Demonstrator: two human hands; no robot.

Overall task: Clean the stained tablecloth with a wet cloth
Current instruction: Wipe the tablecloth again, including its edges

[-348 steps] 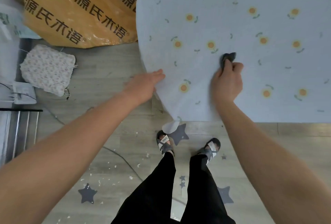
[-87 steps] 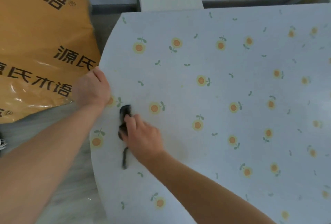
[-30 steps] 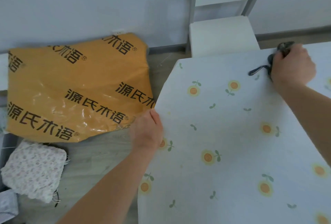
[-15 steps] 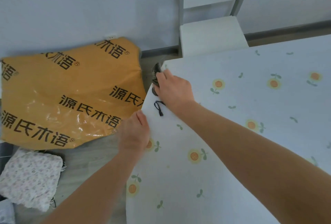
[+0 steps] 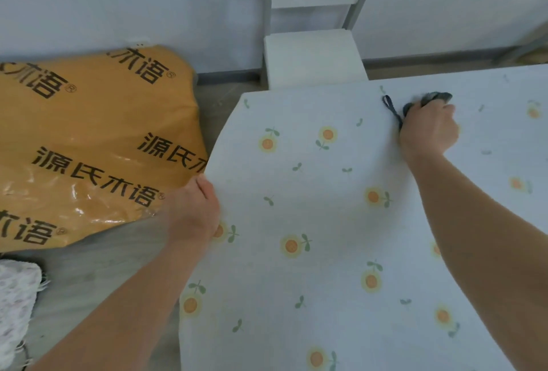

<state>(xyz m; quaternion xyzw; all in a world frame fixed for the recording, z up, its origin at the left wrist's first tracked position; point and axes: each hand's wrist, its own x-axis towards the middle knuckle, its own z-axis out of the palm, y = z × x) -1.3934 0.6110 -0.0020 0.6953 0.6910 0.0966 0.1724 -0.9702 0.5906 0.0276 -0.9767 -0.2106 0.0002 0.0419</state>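
Note:
A pale blue tablecloth (image 5: 326,267) printed with small orange flowers covers the table and fills the right half of the head view. My right hand (image 5: 427,130) grips a dark grey cloth (image 5: 439,97) and presses it on the tablecloth near the far edge; a thin loop of the cloth trails to the left of my fist. My left hand (image 5: 192,210) rests on the tablecloth's left edge, fingers bent over it.
A large orange plastic-wrapped package (image 5: 89,148) with black characters lies on the floor to the left. A white block (image 5: 311,59) stands against the wall behind the table. A floral fabric bundle (image 5: 14,305) lies at the lower left.
My right hand with the dark cloth has swept from the table's far left corner to the right along the far edge. My left hand has stayed on the left edge.

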